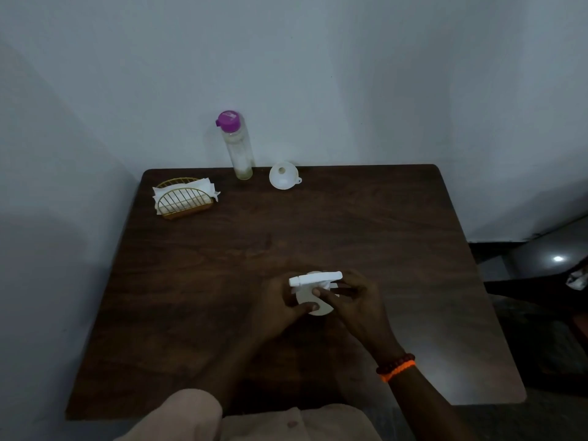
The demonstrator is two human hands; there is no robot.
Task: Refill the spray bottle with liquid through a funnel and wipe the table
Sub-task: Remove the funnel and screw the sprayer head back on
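Observation:
A white spray bottle (315, 283) stands near the middle of the dark wooden table (222, 281), its trigger head pointing left. My left hand (280, 305) grips the bottle's body from the left. My right hand (350, 297) holds the spray head and neck from the right, fingers curled round it. A white funnel (284, 175) lies at the table's far edge. Left of it stands a tall clear bottle with a purple cap (237, 144), holding a little pale liquid at the bottom.
A gold wire holder with white napkins (184, 197) sits at the far left of the table. The table stands against a pale wall, with a wall close on its left too. Dark floor and furniture lie to the right.

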